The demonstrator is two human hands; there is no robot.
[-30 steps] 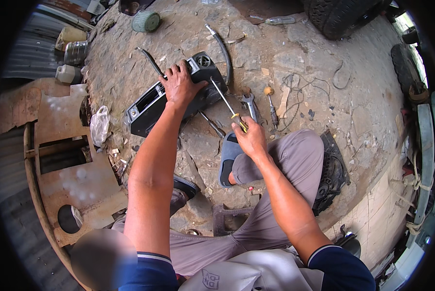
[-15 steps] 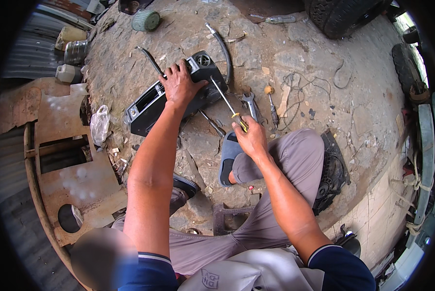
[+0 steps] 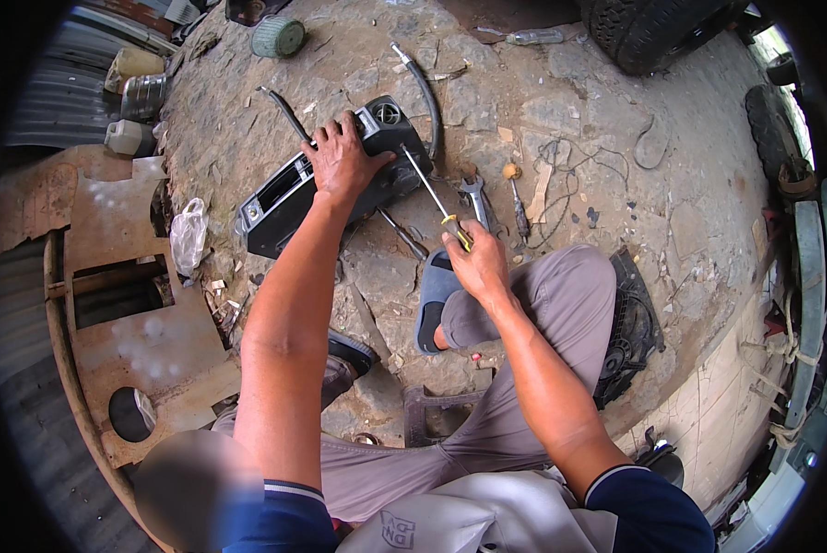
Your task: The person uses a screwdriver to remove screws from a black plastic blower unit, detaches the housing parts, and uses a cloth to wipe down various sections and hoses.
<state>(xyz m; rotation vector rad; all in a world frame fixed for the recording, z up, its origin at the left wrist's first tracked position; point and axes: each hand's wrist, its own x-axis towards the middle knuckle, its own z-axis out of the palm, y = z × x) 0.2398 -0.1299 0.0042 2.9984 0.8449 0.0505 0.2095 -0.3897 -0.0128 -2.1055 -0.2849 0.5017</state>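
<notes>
A long black plastic housing (image 3: 268, 241) with a grey front panel and a round air vent lies slanted on the ground. My left hand (image 3: 342, 164) grips it across the middle, fingers over the far edge and thumb spread to the right. In my right hand (image 3: 480, 261) is a screwdriver (image 3: 430, 191) with a yellow and black handle. Its shaft points up and left, and the tip meets the side of the housing near the vent end. Whether the tip sits in a screw is too small to tell. Black hoses (image 3: 425, 97) lie around the housing.
An open-ended wrench (image 3: 475, 201) and another screwdriver (image 3: 520, 210) with a round orange end lie right of the housing, near a tangled cord (image 3: 575, 184). A tyre (image 3: 653, 32) stands at the far right. Rusty sheet metal (image 3: 146, 336) and plastic jugs (image 3: 129, 138) line the left.
</notes>
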